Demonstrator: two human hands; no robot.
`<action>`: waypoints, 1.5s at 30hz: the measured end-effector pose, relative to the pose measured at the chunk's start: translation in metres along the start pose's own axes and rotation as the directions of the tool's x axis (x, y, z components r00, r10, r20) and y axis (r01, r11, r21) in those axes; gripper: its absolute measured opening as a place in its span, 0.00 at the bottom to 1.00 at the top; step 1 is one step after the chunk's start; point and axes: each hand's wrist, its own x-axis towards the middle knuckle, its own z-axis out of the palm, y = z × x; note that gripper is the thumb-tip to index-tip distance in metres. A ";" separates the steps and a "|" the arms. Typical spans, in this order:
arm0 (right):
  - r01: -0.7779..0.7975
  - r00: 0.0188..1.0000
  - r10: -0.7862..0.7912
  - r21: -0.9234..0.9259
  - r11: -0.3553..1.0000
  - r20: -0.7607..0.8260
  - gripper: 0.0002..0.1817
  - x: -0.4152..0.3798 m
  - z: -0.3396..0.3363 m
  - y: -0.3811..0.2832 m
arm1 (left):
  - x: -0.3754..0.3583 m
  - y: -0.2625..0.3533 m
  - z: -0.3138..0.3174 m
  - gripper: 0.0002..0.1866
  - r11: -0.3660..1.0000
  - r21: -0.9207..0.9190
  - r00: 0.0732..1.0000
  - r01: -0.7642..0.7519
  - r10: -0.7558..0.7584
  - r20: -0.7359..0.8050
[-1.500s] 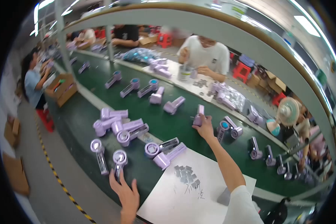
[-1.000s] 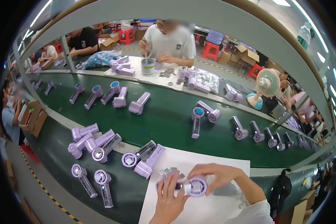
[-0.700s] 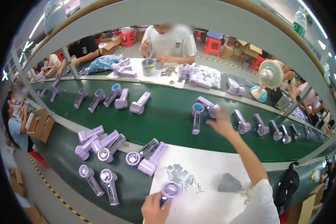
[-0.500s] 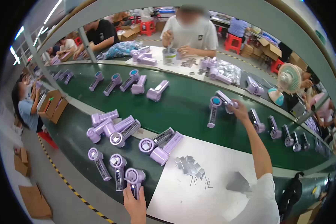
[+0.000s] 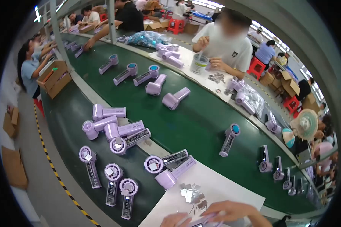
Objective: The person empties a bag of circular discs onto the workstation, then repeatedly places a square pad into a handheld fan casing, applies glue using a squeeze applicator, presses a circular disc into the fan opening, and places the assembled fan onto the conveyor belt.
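At the bottom edge, above the white board (image 5: 238,193), my right hand (image 5: 231,211) is closed around a purple handheld fan (image 5: 205,221), partly cut off by the frame. My left hand (image 5: 175,220) is at the fan's other side, its fingers bent against purple plastic and somewhat blurred. Just beyond the hands lies a cluster of small silver square pieces (image 5: 191,192), by some handwriting. To the left stand out three purple fans with open handles, the nearest one (image 5: 128,196) with a silver square on its head.
More purple fans (image 5: 119,128) are piled on the dark near surface. The green conveyor belt (image 5: 185,125) carries several fans, some with blue centres. Across it a person in a white shirt (image 5: 231,49) works beside a tub (image 5: 199,64). A cardboard box (image 5: 57,81) stands at left.
My right hand has come back from the belt to the board with a fan. My left hand has let go of the nearest left fan and moved right. The view has turned.
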 end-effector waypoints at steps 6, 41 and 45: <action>0.229 0.971 -0.235 -0.139 0.964 -0.032 0.15 0.077 0.029 -0.037 | -0.028 -0.028 -0.042 0.30 0.986 -0.133 0.949 0.103 -0.057 0.309; -0.536 0.269 -0.742 -0.736 0.414 -0.614 0.19 0.175 -0.149 0.023 | -0.037 -0.023 -0.057 0.20 0.923 0.296 0.928 0.247 -0.138 -0.346; -0.460 0.190 -0.614 -0.622 0.634 -0.766 0.25 0.120 -0.121 0.055 | -0.002 -0.012 -0.095 0.18 0.867 0.415 0.959 0.276 -0.217 -0.184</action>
